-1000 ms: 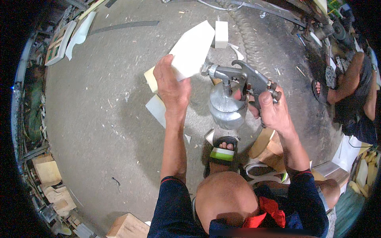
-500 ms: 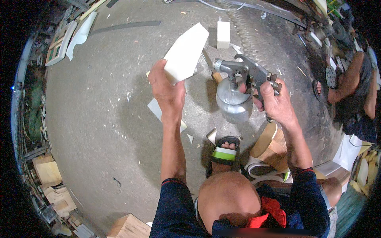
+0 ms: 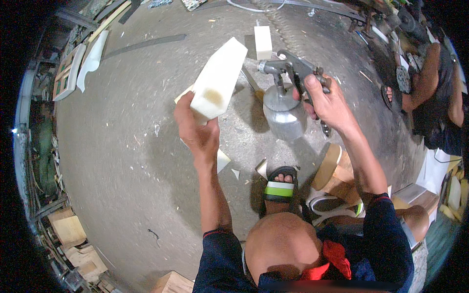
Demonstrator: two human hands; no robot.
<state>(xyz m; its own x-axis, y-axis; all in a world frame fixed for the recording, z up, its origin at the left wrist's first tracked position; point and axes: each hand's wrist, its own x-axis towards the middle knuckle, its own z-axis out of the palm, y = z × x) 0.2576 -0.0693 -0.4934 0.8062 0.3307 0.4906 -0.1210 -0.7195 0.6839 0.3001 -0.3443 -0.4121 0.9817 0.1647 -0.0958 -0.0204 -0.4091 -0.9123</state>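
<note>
One tan patch (image 3: pixel 214 96) is borne near the lower end of the foam (image 3: pixel 223 66); the rest of its visible surface is left white. The foam is pinched above the floor (image 3: pixel 122 161) by the left hand (image 3: pixel 196 132); the spray gun (image 3: pixel 284 115) is gripped by the right hand (image 3: pixel 326 101). Toward the floor's far edge, a block (image 3: pixel 263 43) is seen.

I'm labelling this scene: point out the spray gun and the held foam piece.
Spray gun (image 3: pixel 284 111), head view: on its silver cup.
Held foam piece (image 3: pixel 220 74), head view: on its broad white face.
</note>
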